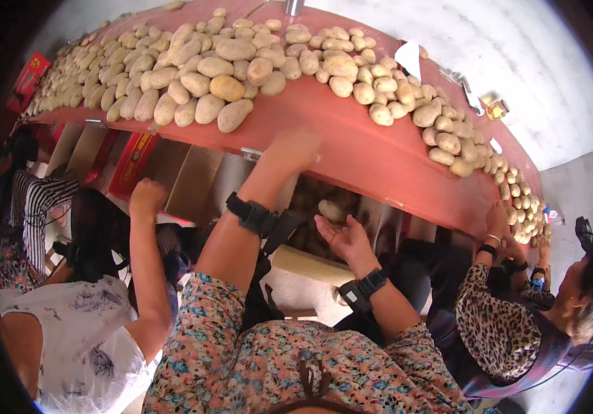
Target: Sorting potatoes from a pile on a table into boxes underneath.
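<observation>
My left hand (294, 147) is above the front strip of the red tabletop (343, 124), just short of the potato heap. It is blurred by motion, and its fingers are hard to make out. My right hand (347, 242) is palm up with the fingers apart, below the table edge. A pale potato (331, 211) is just beyond its fingertips, over a dark container of potatoes (304, 227); whether it touches the fingers is unclear. On the table, a large heap of potatoes (208, 67) lies to the left and a smaller heap (379, 85) to the right.
Cardboard boxes (193, 178) and a red printed box (130, 163) are under the table on the left. A co-worker's raised fist (147, 196) is close by there. Another person in a leopard-print top (498, 331) works at right. A glass jar (496, 109) stands by the wall.
</observation>
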### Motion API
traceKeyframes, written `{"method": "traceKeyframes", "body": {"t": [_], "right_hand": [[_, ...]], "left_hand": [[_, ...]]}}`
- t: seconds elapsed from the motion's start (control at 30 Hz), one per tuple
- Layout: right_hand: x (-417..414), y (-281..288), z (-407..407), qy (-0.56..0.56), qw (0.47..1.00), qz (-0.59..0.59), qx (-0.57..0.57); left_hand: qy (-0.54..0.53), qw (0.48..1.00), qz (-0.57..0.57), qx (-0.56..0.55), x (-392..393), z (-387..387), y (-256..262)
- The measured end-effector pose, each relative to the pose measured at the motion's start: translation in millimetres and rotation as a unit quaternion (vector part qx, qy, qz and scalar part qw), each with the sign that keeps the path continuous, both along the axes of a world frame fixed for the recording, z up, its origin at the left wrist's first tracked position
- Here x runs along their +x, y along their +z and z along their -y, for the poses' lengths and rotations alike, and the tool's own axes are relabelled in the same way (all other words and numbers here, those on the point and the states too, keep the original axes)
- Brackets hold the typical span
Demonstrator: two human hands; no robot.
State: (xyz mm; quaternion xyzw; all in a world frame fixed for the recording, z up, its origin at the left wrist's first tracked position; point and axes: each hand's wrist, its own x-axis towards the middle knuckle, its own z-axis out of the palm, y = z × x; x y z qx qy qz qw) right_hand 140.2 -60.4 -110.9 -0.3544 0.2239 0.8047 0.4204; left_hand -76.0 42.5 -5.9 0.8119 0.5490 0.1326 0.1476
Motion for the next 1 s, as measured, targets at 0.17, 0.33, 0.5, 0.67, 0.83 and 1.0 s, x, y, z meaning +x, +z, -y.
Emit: {"method": "traceKeyframes", "body": {"t": [0.17,0.33,0.5,0.67,0.83,1.0], "right_hand": [[-1,63,-24,0.161,0.955,0.134,0.209],[-5,134,-56,0.176,0.841,0.31,0.407],[14,131,-129,0.243,0.544,0.659,0.458],[28,113,-208,0.171,0.257,0.854,0.42],[10,103,-235,0.281,0.228,0.859,0.362],[-1,78,-230,0.366,0.149,0.87,0.296]], "left_hand": [[0.027,1.0,-0.002,-0.006,2,-1,2],[0.035,0.999,-0.003,-0.042,1,6,3],[0.032,0.999,-0.011,-0.025,0,9,3],[0.029,0.999,-0.01,0.007,-1,10,7],[0.049,0.998,-0.016,-0.035,-1,5,9],[0.039,0.998,-0.033,-0.048,-1,3,6]]}}
